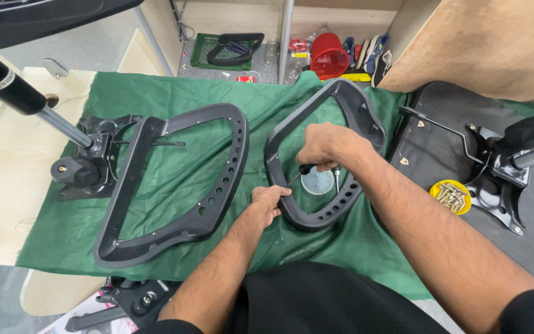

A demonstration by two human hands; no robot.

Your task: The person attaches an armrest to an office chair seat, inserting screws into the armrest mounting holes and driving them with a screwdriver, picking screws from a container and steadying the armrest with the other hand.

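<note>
Two black plastic chair armrest frames lie on a green cloth (174,99). My left hand (268,204) grips the near left rim of the right frame (353,105). My right hand (326,147) is closed around a black-handled tool (307,168), a screwdriver by its look, held inside that frame's opening with the shaft angled toward its left rim. A small grey round dish (317,182) sits inside the same opening, under my right hand. The left frame (217,192) lies untouched beside my left hand.
A chair mechanism with a gas cylinder (81,167) sits at the cloth's left end. A black seat plate (440,148) with another mechanism lies at the right, bearing a yellow dish of screws (451,196). A red basket (330,57), shoes and a green tray stand behind.
</note>
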